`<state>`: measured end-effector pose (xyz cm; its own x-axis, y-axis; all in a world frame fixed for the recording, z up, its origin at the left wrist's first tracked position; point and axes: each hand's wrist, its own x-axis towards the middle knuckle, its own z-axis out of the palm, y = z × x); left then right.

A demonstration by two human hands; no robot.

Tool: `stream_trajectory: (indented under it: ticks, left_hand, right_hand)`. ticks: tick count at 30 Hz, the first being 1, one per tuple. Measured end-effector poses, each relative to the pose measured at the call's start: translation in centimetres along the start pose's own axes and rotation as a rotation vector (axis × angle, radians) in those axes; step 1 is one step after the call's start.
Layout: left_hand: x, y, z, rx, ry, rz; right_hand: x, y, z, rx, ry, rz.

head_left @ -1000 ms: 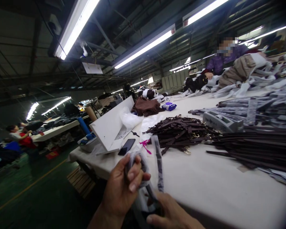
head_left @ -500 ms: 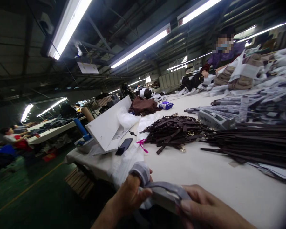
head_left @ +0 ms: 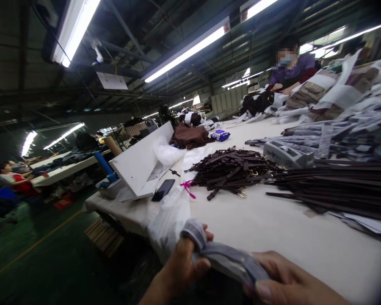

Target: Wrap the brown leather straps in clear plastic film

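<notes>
A long grey strap (head_left: 230,257), apparently covered in pale translucent wrapping, runs between my two hands at the near edge of the table. My left hand (head_left: 182,262) is closed on one end, where the strap loops up over the fingers. Further right, my right hand (head_left: 285,275) pinches the strap between thumb and fingers. Part of the right fingers is hidden beneath the strap. Just beyond my hands lies a pile of dark brown straps (head_left: 231,169) with metal clasps, a pink ribbon (head_left: 188,188) at its left side.
A phone (head_left: 163,190) lies by a white board (head_left: 139,165) at left. A grey tape dispenser (head_left: 287,156) stands beside long dark strips (head_left: 339,186). Wrapped straps (head_left: 352,135) heap up at right. Across the table, a masked co-worker (head_left: 292,72) handles wrapped bundles. White plastic sheeting (head_left: 169,216) covers the table's edge.
Both hands have moved a little to the right in view, still holding the strap. The left fingertips now show more beside the loop. The co-worker's hands have shifted over the bundles.
</notes>
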<state>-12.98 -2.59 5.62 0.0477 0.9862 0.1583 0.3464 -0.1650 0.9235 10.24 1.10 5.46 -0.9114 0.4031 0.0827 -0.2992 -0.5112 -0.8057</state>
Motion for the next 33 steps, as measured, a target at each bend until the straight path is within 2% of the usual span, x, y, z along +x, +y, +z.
stream_trajectory:
  ticks: [2,3,6,9,11,13,15,17,20,23,28,30,33]
  left_hand:
    - [-0.9,-1.1,1.6,0.114,-0.173,-0.019]
    - [-1.2,-1.4,2.4,0.101,-0.210,-0.067]
    - [-2.1,-1.5,4.2,-0.111,-0.231,-0.279]
    - [-2.5,-0.5,4.7,-0.429,-0.210,-0.430]
    - [-2.7,0.6,4.0,-0.657,-0.191,-0.465]
    - [-2.7,2.0,2.6,-0.890,-0.155,-0.459]
    - [-2.4,3.4,0.8,-1.075,-0.051,-0.371]
    - [-1.8,4.4,-0.8,-1.149,0.063,-0.235]
    - [-0.3,4.7,-1.3,-1.021,0.199,-0.116]
    - [0.9,3.3,0.2,-0.710,0.186,-0.110]
    - [0.8,0.4,2.5,0.156,-0.116,-0.067]
    - [0.2,-0.2,2.6,0.313,-0.262,0.003]
    - [-0.7,-0.5,2.9,0.450,-0.446,0.114]
  right_hand:
    - [0.8,-0.8,0.0,0.108,0.034,-0.016]
    - [1.3,-1.1,0.0,0.135,0.065,-0.031]
    - [3.6,-1.2,-0.7,0.136,0.146,-0.063]
    - [5.9,-0.1,-1.9,-0.103,0.165,-0.122]
    - [6.8,1.5,-3.0,-0.427,0.141,-0.179]
    - [7.2,3.5,-4.0,-0.715,0.119,-0.224]
    - [6.9,5.7,-4.4,-0.865,0.173,-0.249]
    - [6.1,7.6,-4.2,-0.912,0.257,-0.242]
    - [4.4,9.2,-2.7,-0.840,0.269,-0.200]
    - [3.0,9.1,-0.7,-0.608,0.237,-0.111]
    - [1.3,7.2,0.4,-0.067,0.097,0.053]
    - [0.6,6.4,0.1,0.079,0.157,0.120]
    - [-0.2,5.7,-0.9,0.194,0.349,0.253]
